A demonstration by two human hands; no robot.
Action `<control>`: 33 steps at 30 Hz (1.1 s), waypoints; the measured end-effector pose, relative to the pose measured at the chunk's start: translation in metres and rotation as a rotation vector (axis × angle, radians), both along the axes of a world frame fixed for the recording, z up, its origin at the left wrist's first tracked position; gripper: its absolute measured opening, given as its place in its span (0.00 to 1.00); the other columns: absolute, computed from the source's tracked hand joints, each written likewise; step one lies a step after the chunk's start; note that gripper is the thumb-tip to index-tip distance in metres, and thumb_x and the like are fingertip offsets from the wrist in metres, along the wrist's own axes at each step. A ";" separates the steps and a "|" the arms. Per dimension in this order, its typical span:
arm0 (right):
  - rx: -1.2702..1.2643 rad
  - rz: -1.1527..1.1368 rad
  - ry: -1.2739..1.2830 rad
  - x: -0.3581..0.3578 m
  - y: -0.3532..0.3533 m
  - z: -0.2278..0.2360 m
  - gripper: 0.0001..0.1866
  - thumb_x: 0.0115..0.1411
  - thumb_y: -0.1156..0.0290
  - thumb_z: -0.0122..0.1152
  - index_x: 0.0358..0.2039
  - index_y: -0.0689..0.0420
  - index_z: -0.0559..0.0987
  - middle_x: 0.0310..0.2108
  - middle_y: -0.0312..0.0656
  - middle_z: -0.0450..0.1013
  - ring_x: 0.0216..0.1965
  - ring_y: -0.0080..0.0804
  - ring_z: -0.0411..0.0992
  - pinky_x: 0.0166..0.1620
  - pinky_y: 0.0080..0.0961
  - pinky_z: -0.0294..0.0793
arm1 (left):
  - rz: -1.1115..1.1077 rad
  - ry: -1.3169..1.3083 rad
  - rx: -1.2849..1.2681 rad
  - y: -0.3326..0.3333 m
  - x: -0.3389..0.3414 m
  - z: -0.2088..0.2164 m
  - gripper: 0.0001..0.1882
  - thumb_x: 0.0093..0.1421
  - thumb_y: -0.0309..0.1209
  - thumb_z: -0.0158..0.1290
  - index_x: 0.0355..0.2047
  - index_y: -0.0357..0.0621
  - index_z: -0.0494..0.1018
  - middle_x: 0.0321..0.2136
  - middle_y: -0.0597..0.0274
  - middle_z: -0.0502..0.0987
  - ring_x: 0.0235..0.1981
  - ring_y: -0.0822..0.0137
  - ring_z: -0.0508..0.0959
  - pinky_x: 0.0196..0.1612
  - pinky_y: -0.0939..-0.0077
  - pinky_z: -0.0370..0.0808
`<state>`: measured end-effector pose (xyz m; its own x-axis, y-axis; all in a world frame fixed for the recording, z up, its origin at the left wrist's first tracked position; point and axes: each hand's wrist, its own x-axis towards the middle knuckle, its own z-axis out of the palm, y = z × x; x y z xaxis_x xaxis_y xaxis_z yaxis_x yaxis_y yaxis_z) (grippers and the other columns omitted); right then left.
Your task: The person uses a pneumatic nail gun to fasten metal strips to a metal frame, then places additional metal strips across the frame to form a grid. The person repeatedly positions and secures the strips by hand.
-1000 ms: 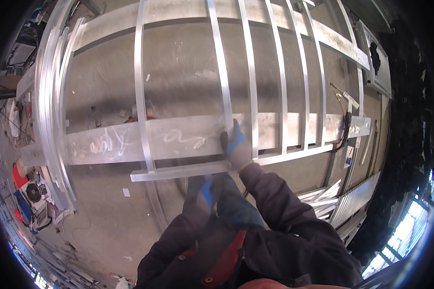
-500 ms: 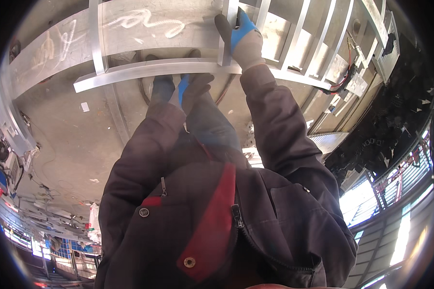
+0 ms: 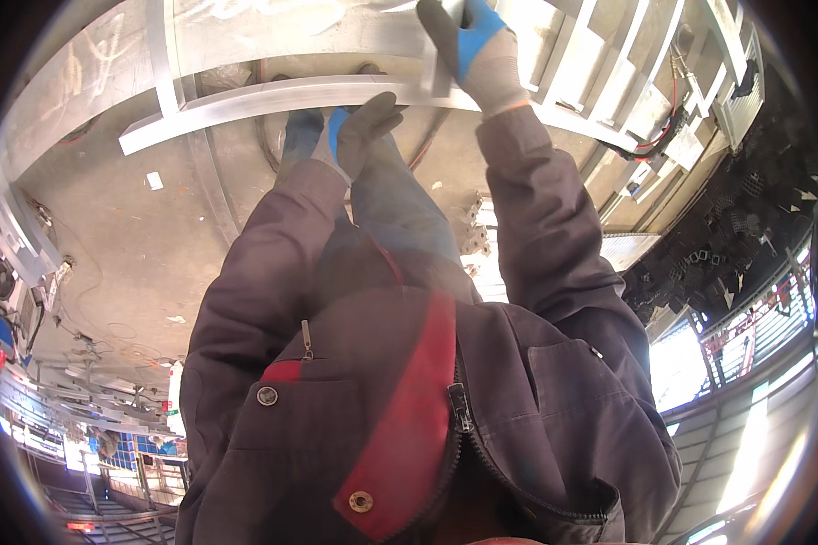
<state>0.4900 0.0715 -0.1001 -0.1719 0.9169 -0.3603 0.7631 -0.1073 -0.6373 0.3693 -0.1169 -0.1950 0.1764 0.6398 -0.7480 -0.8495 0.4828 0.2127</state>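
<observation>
My right hand [image 3: 477, 45], in a grey and blue work glove, is closed around a short metal crossbar [image 3: 437, 77] of a silvery metal frame. The glove's dark thumb side lies over the bar; the fingers behind it are partly hidden. The long front rail [image 3: 273, 94] of this frame curves across the view in front of me. My left hand [image 3: 362, 136], gloved alike, is at the near side of that rail, fingers stretched out to the right and overlapping its edge. It holds nothing I can see; whether it touches the rail, I cannot tell.
Behind the front rail lies a wide metal plate [image 3: 91, 68] with chalk-like marks. More crossbars [image 3: 568, 54] run to the right, with a red and black cable [image 3: 668, 132] near the frame's end. A dark heap of parts [image 3: 736, 213] lies far right. Metal profiles [image 3: 18, 222] stand left.
My left hand has risen toward the rail, its fingers now overlapping it. My right hand, still on the crossbar, has shifted slightly up and right in view. The frame sits a little higher in view.
</observation>
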 end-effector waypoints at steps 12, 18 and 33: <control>-0.007 -0.055 0.045 -0.024 -0.009 -0.010 0.29 0.66 0.45 0.63 0.55 0.57 0.79 0.35 0.53 0.82 0.38 0.50 0.82 0.42 0.43 0.79 | -0.024 0.110 -0.073 0.001 -0.008 0.008 0.16 0.71 0.25 0.52 0.57 0.31 0.72 0.53 0.46 0.78 0.53 0.49 0.80 0.65 0.55 0.77; 0.039 -0.067 0.017 -0.035 -0.009 -0.017 0.30 0.66 0.48 0.62 0.60 0.57 0.77 0.38 0.56 0.82 0.41 0.57 0.82 0.44 0.45 0.79 | 0.090 -0.068 -0.087 0.002 -0.008 0.002 0.16 0.68 0.21 0.56 0.56 0.32 0.71 0.50 0.45 0.77 0.51 0.49 0.81 0.64 0.53 0.78; 0.113 -0.030 -0.073 -0.046 -0.013 -0.030 0.30 0.69 0.50 0.60 0.59 0.63 0.74 0.37 0.64 0.80 0.40 0.63 0.79 0.41 0.51 0.77 | 0.189 -0.111 0.169 -0.018 0.016 -0.053 0.24 0.77 0.40 0.42 0.63 0.32 0.66 0.61 0.43 0.70 0.62 0.48 0.73 0.73 0.48 0.66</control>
<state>0.4438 0.0583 -0.1302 -0.1211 0.9566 -0.2652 0.8054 -0.0615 -0.5896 0.3851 -0.1344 -0.2483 0.1170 0.7831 -0.6108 -0.9438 0.2791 0.1769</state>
